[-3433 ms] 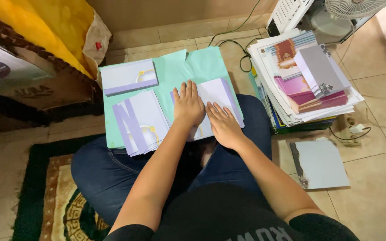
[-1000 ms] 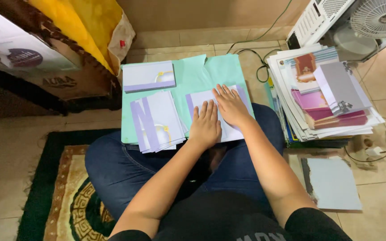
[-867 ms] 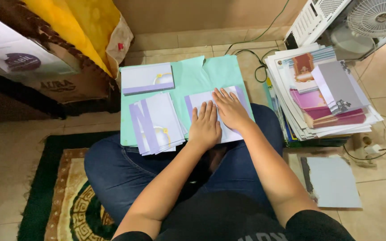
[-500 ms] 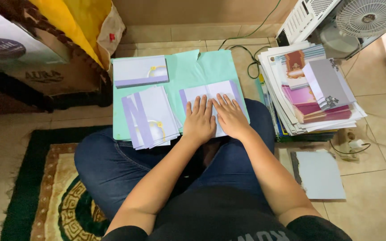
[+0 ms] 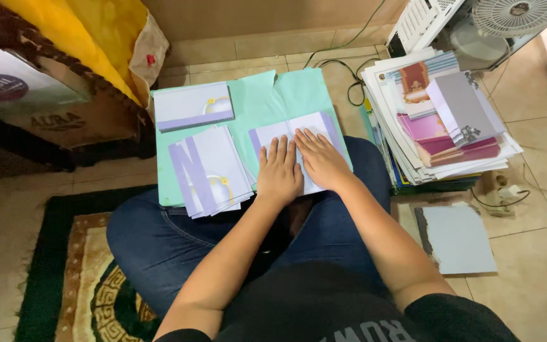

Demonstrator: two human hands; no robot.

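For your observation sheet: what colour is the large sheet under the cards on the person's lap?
Mint green sheet, clearest in the head view.

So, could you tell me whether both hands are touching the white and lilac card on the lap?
Touching. The head view shows the left hand and right hand pressed flat, side by side, on the card, covering its middle.

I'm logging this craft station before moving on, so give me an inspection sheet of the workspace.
Surface: mint green board across the lap.
Job's things: white and lilac card under both hands; fanned card stack; another card stack.
Clutter: tall paper pile; loose grey sheet.
Grippers: left hand and right hand pressed flat on card.
Cables: black cord; white plug lead.
Surroundings: tiled floor, patterned rug, fan.
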